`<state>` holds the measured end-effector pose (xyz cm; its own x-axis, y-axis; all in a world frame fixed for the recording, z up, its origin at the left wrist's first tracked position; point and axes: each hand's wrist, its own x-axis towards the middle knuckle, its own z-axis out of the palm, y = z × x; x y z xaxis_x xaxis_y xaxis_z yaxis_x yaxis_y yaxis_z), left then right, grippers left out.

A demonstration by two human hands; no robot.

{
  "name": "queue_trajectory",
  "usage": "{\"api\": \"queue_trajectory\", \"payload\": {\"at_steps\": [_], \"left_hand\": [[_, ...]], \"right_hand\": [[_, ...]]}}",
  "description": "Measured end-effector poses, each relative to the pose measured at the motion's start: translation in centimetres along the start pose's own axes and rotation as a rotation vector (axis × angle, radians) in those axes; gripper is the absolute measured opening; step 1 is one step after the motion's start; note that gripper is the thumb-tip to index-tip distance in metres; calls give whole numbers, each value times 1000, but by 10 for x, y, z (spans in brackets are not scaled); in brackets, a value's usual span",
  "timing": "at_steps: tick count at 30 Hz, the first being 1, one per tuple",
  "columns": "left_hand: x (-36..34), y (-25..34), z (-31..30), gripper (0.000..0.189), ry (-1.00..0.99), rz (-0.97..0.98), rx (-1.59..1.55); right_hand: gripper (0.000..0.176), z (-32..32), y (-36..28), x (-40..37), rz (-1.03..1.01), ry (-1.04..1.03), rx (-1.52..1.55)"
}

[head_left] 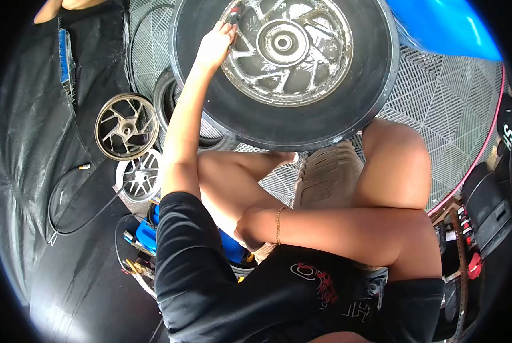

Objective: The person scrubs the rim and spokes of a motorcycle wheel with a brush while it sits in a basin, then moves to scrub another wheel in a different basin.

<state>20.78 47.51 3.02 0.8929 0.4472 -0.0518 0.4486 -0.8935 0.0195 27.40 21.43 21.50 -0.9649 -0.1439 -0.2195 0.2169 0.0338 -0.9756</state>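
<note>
Wheel rim (284, 51) under my left hand (215, 46), fingers clenched round a small red-banded tool (232, 14) touching a spoke, right hand (247, 228) tucked against my leg, its grip I cannot tell

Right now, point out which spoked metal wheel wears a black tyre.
The big silver wheel under the left hand; the bronze rim and white rim are bare.

We see matt black rubber on the tyre (324, 117), smooth but dusty. Its rim (304, 68) is cast metal, dull silver w/ whitish grime. The bronze rim (126, 127) is satin metal and the pale rim (140, 176) brighter metal. The floor grid (439, 91) is grey plastic, rough. The sheet (27, 143) is black, creased, semi-gloss. The shirt (221, 286) is matt black cloth. The panel (445, 26) is glossy blue, prob. plastic. The bracelet (278, 224) is gold-look metal.
</note>
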Motion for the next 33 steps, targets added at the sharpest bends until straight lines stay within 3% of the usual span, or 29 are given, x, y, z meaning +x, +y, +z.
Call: {"api": "queue_trajectory", "payload": {"at_steps": [6,8,9,16,20,21,23,28,33], "left_hand": [[-10,12,7,24,-95,-6,67],[-11,16,11,12,-233,-59,30],[-10,17,13,2,-146,-28,21],[2,50,-1,10,-461,-193,14],[5,50,-3,10,-516,-236,27],[2,45,1,10,-516,-237,29],[-4,31,10,6,-268,-114,90],[-7,20,23,7,-176,-67,127],[2,23,24,21,-144,-3,192]], "right_hand": [[27,3,0,3,-9,-20,-53],[28,1,0,2,-29,-28,-90],[28,2,-1,2,-15,-21,-99],[31,9,0,8,0,21,-109],[31,12,1,12,-9,39,-130],[31,12,1,11,-11,42,-139],[30,11,0,9,-12,46,-147],[28,10,2,11,-9,32,-109],[25,7,1,2,-17,29,-77]]}}
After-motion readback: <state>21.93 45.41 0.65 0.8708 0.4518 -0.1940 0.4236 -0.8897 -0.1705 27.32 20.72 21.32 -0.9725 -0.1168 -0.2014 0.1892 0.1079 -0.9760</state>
